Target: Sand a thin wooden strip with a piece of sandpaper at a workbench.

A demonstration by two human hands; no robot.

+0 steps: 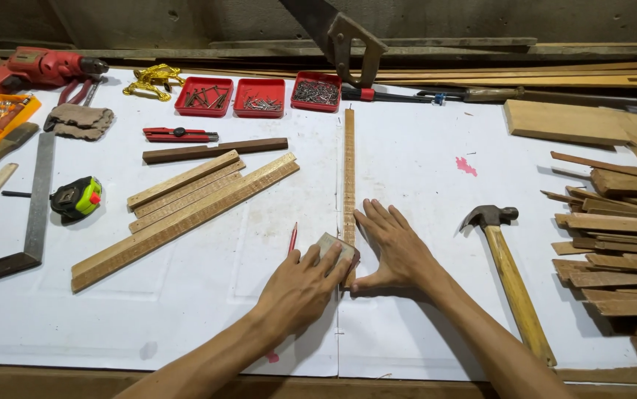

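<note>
A long thin wooden strip [349, 159] lies lengthwise on the white table cover [422, 170], running away from me. My left hand [300, 288] grips a small folded piece of sandpaper [333, 245] and presses it onto the strip's near end. My right hand [392, 247] lies flat beside the strip on its right, fingers spread and thumb hooked around the near end, holding it down. A red pencil [293, 238] rests just left of my left hand.
Several wooden slats [185, 203] lie at left, with a tape measure [76, 198], metal square [34, 214], red utility knife [179, 134] and drill [34, 70]. Three red trays of nails [259, 96] and a handsaw [341, 37] sit at the back. A hammer [511, 273] and stacked wood scraps [618, 244] are on the right.
</note>
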